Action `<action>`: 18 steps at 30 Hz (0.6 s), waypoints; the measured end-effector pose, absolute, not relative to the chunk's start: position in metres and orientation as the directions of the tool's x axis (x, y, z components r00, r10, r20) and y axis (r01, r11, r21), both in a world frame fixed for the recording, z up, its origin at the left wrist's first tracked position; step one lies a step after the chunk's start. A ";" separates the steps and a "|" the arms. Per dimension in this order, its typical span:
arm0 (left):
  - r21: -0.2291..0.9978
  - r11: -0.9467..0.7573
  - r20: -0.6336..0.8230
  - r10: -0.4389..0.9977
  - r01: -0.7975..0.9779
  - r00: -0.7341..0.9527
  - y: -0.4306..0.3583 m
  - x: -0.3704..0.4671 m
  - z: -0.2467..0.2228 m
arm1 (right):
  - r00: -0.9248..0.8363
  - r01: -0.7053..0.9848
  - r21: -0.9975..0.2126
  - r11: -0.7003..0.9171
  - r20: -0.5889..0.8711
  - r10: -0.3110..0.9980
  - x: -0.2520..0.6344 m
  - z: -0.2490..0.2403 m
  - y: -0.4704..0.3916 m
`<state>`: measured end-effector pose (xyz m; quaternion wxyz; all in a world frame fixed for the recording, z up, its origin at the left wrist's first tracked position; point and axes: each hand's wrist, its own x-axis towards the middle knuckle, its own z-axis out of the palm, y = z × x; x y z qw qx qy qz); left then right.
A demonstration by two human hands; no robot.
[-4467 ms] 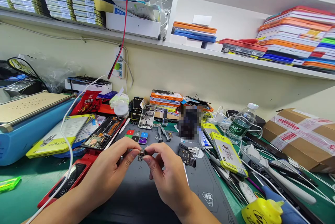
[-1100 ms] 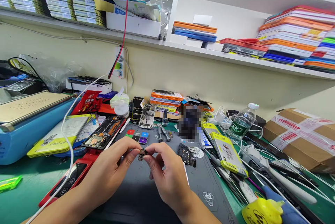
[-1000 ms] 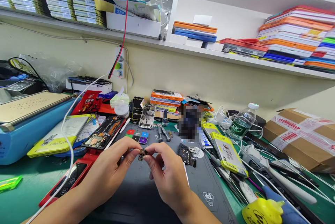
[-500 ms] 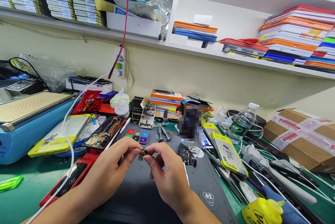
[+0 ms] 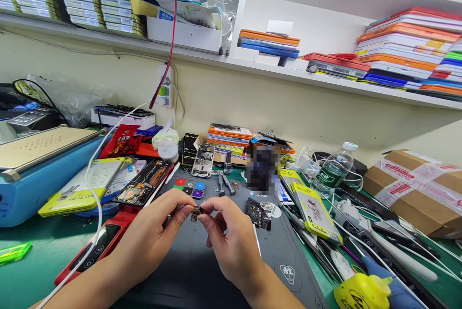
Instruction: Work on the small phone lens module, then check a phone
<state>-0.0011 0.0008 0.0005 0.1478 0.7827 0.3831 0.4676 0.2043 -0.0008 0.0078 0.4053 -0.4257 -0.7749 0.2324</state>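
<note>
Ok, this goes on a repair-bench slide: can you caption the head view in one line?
Left hand and right hand pinch a small phone component together above a dark work mat.

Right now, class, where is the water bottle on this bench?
In the head view the water bottle lies tilted at right of centre, behind the yellow pack and left of the cardboard box.

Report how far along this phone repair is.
Looks done: opened phone stripped, dark board lying out on grey mat. In hand: left hand and right hand pinch a small component between fingertips. Left: it is not yet fitted anywhere.
</note>
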 end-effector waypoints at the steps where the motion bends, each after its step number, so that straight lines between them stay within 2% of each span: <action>1: 0.585 -0.666 0.622 0.735 0.462 0.271 0.001 -0.001 0.000 | -0.310 0.470 -0.704 0.532 0.432 0.847 0.204 0.008 -0.001; 18: 0.568 -0.681 0.635 0.720 0.463 0.280 0.001 -0.001 0.003 | -0.311 0.462 -0.689 0.558 0.463 0.830 0.204 0.005 -0.001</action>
